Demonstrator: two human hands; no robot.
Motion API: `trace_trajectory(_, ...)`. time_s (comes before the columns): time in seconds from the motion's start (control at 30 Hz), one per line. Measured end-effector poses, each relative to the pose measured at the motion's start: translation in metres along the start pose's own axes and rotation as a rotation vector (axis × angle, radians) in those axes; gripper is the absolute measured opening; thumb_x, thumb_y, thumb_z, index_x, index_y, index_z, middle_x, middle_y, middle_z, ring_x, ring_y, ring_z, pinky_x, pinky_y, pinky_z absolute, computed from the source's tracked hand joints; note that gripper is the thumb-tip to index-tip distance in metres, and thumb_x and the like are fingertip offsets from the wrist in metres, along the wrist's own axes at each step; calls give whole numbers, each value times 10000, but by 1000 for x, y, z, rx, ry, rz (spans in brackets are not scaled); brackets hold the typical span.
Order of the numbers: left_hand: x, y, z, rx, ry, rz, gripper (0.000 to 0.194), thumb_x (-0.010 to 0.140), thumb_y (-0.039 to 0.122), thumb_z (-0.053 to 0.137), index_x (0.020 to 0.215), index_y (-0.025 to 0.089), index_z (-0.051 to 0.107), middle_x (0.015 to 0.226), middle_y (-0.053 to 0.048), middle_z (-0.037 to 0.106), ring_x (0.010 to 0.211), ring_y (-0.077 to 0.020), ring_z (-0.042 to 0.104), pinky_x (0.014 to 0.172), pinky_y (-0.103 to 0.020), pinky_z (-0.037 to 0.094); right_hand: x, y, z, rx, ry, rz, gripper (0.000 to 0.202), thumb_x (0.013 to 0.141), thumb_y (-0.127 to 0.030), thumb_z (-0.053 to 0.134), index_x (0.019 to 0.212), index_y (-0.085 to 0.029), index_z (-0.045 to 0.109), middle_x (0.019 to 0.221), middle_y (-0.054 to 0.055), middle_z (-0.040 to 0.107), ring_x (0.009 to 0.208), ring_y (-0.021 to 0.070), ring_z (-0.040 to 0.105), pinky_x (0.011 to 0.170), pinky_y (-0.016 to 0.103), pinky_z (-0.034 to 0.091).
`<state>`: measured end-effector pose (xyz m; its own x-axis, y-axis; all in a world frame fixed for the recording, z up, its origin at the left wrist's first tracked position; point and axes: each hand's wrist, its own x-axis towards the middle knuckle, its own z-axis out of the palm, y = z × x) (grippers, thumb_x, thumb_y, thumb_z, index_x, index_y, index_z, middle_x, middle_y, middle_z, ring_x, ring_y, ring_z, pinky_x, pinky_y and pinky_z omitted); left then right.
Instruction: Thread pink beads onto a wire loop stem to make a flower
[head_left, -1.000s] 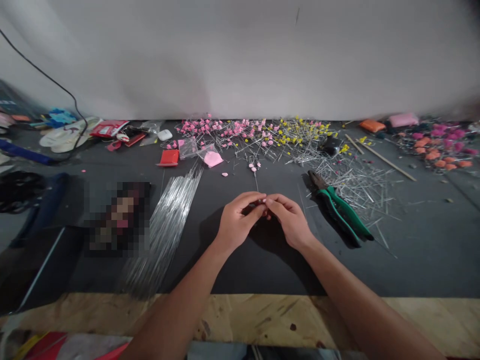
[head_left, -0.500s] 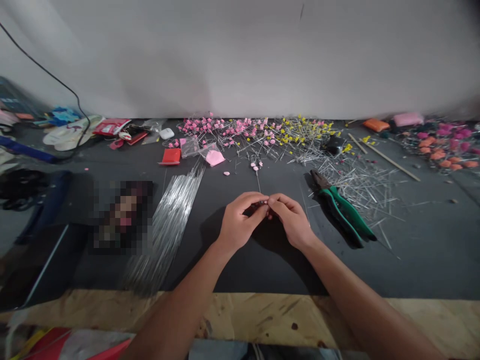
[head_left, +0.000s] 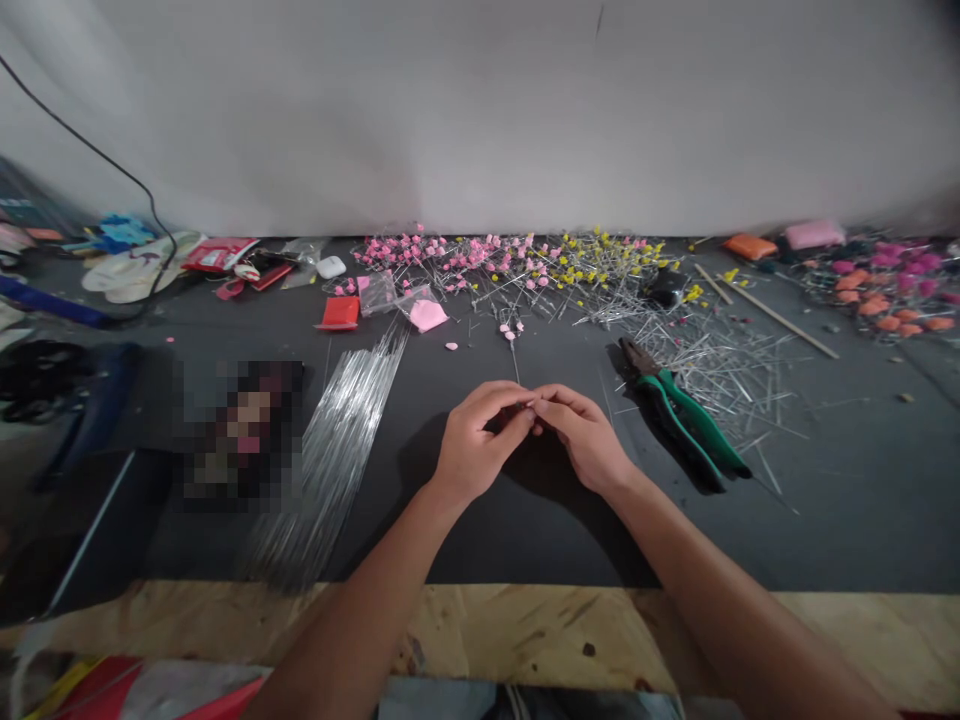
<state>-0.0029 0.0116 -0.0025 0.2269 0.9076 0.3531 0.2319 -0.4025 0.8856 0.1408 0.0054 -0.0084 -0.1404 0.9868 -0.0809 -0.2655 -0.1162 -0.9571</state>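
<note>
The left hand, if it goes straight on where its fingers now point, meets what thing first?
Most likely the right hand: its fingertips seem to touch, or nearly touch, those of the left hand, though depth there is unclear.

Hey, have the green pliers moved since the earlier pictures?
No. The pliers lie just as before against the loose wires beside them; the whole view shifts slightly, carrying both together.
</note>
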Motion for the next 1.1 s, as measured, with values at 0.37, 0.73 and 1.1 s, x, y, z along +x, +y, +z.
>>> trace_trajectory(0.37, 0, 2, -1, 40, -28, 40, 174, 800, 206, 551, 957, 220, 626, 968, -52, 619, 857, -139, 592, 773, -299, 506, 1, -1, -3, 35, -4, 55, 90, 724, -304, 608, 718, -214, 613, 690, -13, 539, 645, 122, 472, 660, 261, 400)
trace_trajectory(0.73, -1, 2, -1, 68, 3, 65, 146, 793, 188, 554, 921, 212, 621, 942, -43, 620, 836, -130, 595, 721, -268, 506, 1, 0, -2, 66, -31, 34, 130, 760, -287, 563, 665, -209, 606, 683, -20, 529, 653, 118, 472, 658, 252, 387)
trace_trajectory(1.1, -1, 1, -1, 77, 36, 60, 134, 782, 176, 567, 906, 199, 613, 931, -41, 613, 778, -109, 585, 711, -254, 499, 1, -1, -2, 45, -36, 39, 98, 753, -295, 591, 713, -213, 629, 691, -16, 560, 648, 117, 482, 654, 257, 390)
